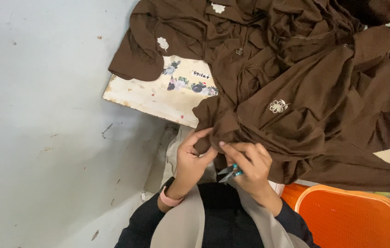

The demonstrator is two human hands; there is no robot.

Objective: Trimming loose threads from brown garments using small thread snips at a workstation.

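Observation:
A heap of dark brown garments (296, 82) with small white embroidered flowers covers a worn table (158, 94) with a floral-patterned top. My left hand (191, 158) pinches a fold of the brown fabric at the table's near edge. Right beside it, my right hand (250, 167) grips the same fold with the fingertips while holding small thread snips (230, 172) with a teal grip, blades pointing left. A pink band sits on my left wrist.
An orange plastic basket (355, 216) stands at the lower right, below the hanging fabric. A pale grey-blue wall or floor surface (43, 138) fills the left half. My dark sleeves and a beige scarf fill the bottom centre.

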